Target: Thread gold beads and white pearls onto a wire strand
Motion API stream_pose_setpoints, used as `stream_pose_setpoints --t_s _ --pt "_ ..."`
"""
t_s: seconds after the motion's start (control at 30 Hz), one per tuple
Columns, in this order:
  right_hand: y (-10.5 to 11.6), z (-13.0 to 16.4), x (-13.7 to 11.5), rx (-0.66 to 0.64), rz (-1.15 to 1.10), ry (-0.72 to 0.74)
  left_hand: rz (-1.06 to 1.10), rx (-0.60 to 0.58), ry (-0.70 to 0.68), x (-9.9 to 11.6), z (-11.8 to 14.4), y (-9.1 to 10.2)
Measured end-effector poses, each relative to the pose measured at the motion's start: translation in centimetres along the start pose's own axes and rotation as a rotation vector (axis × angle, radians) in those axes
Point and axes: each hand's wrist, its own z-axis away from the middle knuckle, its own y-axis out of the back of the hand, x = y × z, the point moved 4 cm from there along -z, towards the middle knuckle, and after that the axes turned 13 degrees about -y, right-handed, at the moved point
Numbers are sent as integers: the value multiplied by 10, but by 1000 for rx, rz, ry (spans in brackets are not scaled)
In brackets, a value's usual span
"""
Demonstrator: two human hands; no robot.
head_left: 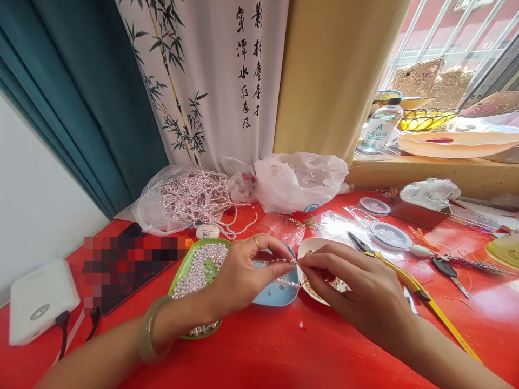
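Over a blue dish (279, 297), my left hand (251, 267) pinches a short string of small pearl beads (290, 282) between thumb and forefinger. Fingertips of my right hand (357, 281) meet it there, closed on the same string; the exact spot they grip is too small to make out. Behind my left hand lies a green tray (175, 286) of loose white pearls (203, 259) with a pale green piece among them. A white dish (312, 246) holding tiny gold beads (314, 283) sits partly hidden under my right hand.
Yellow-handled pliers (399, 270) and a key (450, 273) lie to the right. Bags with pearl strands (194, 197) and a white plastic bag (300, 178) stand at the back. A tablet-like dark device (125, 286) and a white power bank (42, 300) are left.
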Motion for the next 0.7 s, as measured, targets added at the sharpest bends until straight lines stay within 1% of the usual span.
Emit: stream_pose_setpoints --t_s 0.13,0.33,0.5,0.7 --pt "-1 1 0 -3 -21 0 3 10 -22 1 0 1" --pt "-1 3 -1 1 -24 6 28 -3 -96 1 -1 -1" --pt "-1 4 -4 17 2 18 -1 -16 -97 1 -1 -2" --pt "-3 3 -3 -21 59 -5 -50 -41 -78 0 0 -2"
